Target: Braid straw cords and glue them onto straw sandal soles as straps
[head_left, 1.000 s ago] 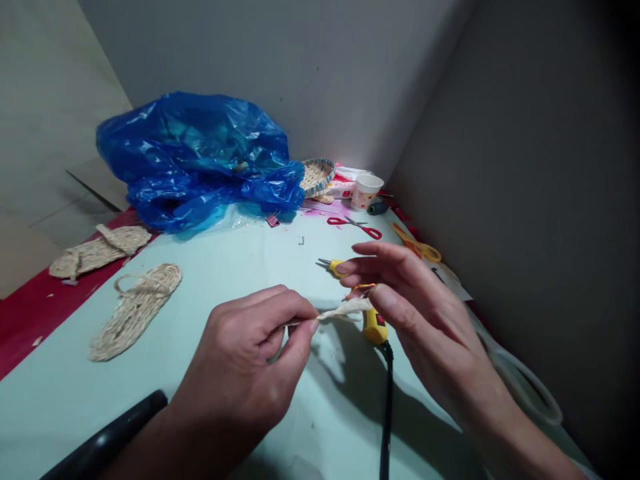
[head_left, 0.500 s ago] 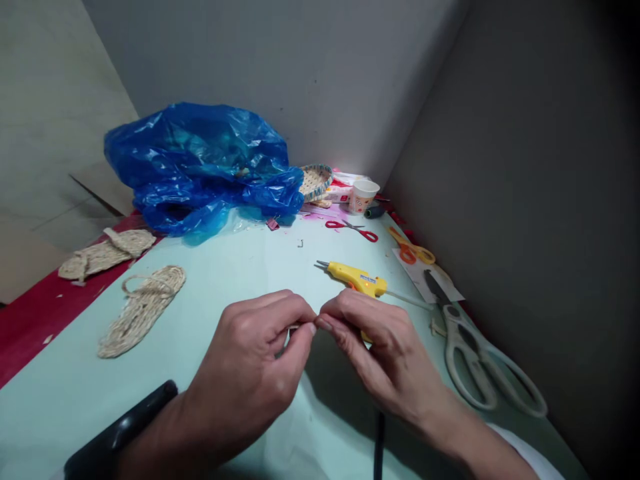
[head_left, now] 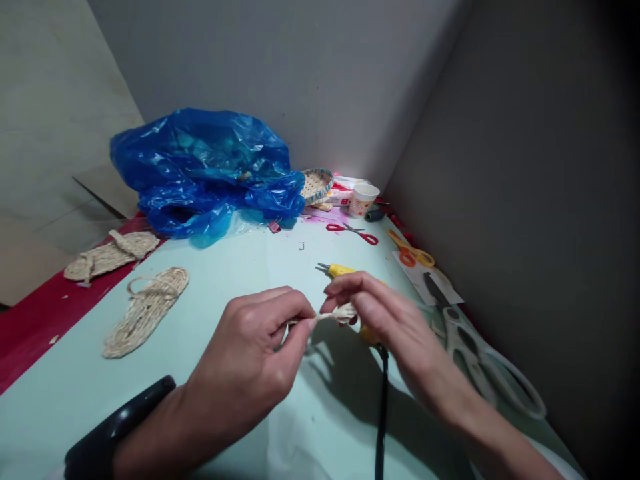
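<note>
My left hand (head_left: pixel 265 340) is closed, its thumb and forefinger pinching a thin strand of pale twisted fibre (head_left: pixel 327 315) above the middle of the table. The strand runs to the right and widens into a looser bundle (head_left: pixel 345 312) under the fingers of my right hand (head_left: pixel 385 320). Those fingers are curled around the bundle, and their tips are partly hidden. Behind my right hand lies a yellow glue gun (head_left: pixel 340 270), mostly covered, with a black cord. Two woven fibre soles with straps, one nearer (head_left: pixel 147 310) and one farther (head_left: pixel 113 257), lie at the left.
A blue plastic bag (head_left: pixel 210 173) is at the back left, beside a woven basket (head_left: pixel 317 185) and a paper cup (head_left: pixel 364 199). Red scissors (head_left: pixel 353 232), orange scissors (head_left: pixel 410 250) and large grey-handled scissors (head_left: pixel 470 343) lie at the right, near the wall.
My right hand has opened from its pinch beside my left hand and shifted slightly right and up. The fibre between the hands now shows, and the glue gun is more covered.
</note>
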Motion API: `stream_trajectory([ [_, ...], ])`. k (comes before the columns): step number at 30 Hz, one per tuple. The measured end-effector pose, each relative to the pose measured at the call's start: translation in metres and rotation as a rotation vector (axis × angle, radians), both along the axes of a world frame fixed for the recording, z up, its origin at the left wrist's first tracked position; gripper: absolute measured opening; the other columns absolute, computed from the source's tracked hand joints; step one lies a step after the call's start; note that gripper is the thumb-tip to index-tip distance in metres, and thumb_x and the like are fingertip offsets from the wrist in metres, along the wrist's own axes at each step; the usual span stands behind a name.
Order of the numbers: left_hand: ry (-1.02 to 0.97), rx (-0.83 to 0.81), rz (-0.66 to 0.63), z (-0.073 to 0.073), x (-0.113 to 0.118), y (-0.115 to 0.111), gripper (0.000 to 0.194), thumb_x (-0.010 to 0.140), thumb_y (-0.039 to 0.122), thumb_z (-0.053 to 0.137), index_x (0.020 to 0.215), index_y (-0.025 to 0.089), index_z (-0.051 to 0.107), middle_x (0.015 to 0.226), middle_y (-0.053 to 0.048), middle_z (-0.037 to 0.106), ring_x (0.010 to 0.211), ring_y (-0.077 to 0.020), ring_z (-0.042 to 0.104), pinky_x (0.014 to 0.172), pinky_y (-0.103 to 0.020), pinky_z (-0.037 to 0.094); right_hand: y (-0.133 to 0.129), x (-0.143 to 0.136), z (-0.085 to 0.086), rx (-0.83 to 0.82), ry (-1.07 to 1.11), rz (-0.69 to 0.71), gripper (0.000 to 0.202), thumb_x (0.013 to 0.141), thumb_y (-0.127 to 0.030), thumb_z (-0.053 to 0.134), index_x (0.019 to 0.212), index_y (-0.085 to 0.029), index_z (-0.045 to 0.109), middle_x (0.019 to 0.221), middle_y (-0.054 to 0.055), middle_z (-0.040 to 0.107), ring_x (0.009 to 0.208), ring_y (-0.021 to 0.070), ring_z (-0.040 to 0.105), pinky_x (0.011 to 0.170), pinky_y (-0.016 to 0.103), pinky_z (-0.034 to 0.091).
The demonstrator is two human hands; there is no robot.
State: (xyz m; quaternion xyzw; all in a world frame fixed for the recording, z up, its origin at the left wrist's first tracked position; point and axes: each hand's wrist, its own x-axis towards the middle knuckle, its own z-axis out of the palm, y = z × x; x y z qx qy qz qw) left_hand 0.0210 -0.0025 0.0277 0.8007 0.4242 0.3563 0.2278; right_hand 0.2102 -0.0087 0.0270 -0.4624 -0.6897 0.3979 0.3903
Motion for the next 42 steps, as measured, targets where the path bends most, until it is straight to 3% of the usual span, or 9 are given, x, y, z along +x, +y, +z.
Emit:
stream_trajectory([
  [4,0.032,0.002,-0.022,-0.002,0.003,0.000,0.016,0.087,0.013,0.054,0.077,0.018,0.066,0.066,0.005,0.060,0.056,-0.0064,0.050,0.055,-0.020,0.035,-0.002,-0.008,-0.005,0.114,-0.199,0.038,0.027,0.098,-0.033,0.047,0.077,-0.019,0.055,0.065,-0.005,0.051,0.059,0.0092,0.046,0.059,0.024,0.034],
  [8,0.075,-0.120,-0.023,0.001,-0.001,0.003,0.014,0.090,0.021,0.055,0.081,0.019,0.066,0.075,0.005,0.066,0.066,-0.0079,0.057,0.063,-0.020,0.039,0.001,-0.004,-0.009,0.192,-0.168,0.022,0.024,0.097,-0.027,0.050,0.075,-0.019,0.056,0.064,-0.006,0.051,0.058,0.0080,0.045,0.057,0.023,0.033],
  [14,0.073,-0.347,-0.049,0.009,-0.017,0.013,0.024,0.092,0.033,0.053,0.077,0.023,0.067,0.067,0.008,0.063,0.064,-0.0088,0.056,0.060,-0.020,0.039,0.002,0.000,-0.007,0.025,-0.059,0.016,0.026,0.096,-0.034,0.052,0.076,-0.019,0.060,0.066,-0.004,0.059,0.059,0.0093,0.047,0.053,0.023,0.034],
  [16,0.072,-0.345,-0.057,0.011,-0.020,0.014,0.024,0.092,0.032,0.054,0.074,0.023,0.066,0.065,0.008,0.062,0.063,-0.0079,0.055,0.060,-0.019,0.038,0.003,-0.001,-0.006,-0.076,0.012,0.047,0.025,0.096,-0.036,0.052,0.081,-0.020,0.062,0.069,-0.003,0.063,0.061,0.0102,0.049,0.055,0.023,0.037],
  [20,0.087,-0.267,-0.065,0.012,-0.018,0.014,0.022,0.091,0.027,0.054,0.075,0.023,0.068,0.069,0.009,0.065,0.064,-0.0069,0.057,0.061,-0.019,0.037,0.007,0.003,-0.007,-0.217,0.224,0.072,0.028,0.100,-0.041,0.041,0.111,-0.024,0.061,0.082,0.001,0.070,0.077,0.0147,0.060,0.072,0.027,0.044],
  [25,0.141,-0.186,-0.047,0.012,-0.017,0.014,0.021,0.091,0.025,0.055,0.075,0.021,0.068,0.071,0.006,0.066,0.066,-0.0085,0.058,0.062,-0.020,0.038,0.012,0.010,-0.013,-0.037,0.354,-0.115,0.026,0.099,-0.036,0.044,0.101,-0.022,0.066,0.107,0.006,0.067,0.095,0.0191,0.059,0.082,0.032,0.045],
  [30,0.178,-0.095,-0.056,0.011,-0.017,0.013,0.020,0.090,0.022,0.055,0.075,0.019,0.068,0.071,0.004,0.067,0.066,-0.0092,0.058,0.063,-0.021,0.038,0.007,0.007,-0.009,0.166,0.208,-0.298,0.013,0.098,-0.030,0.047,0.098,-0.024,0.059,0.079,-0.002,0.054,0.075,0.0135,0.052,0.068,0.024,0.042],
  [37,0.236,-0.069,-0.089,0.008,-0.015,0.012,0.022,0.092,0.022,0.053,0.076,0.018,0.068,0.072,0.002,0.066,0.066,-0.0107,0.058,0.063,-0.023,0.037,0.001,0.005,0.002,0.131,-0.019,-0.196,0.019,0.099,-0.036,0.045,0.097,-0.023,0.059,0.077,0.000,0.053,0.073,0.0151,0.050,0.063,0.026,0.037],
  [42,0.286,-0.091,-0.073,0.008,-0.017,0.012,0.023,0.092,0.020,0.052,0.076,0.017,0.068,0.073,0.001,0.066,0.068,-0.0126,0.057,0.064,-0.026,0.036,0.000,0.004,-0.002,0.112,-0.177,-0.171,0.036,0.100,-0.039,0.038,0.070,-0.021,0.046,0.066,-0.002,0.044,0.061,0.0134,0.040,0.055,0.026,0.030],
])
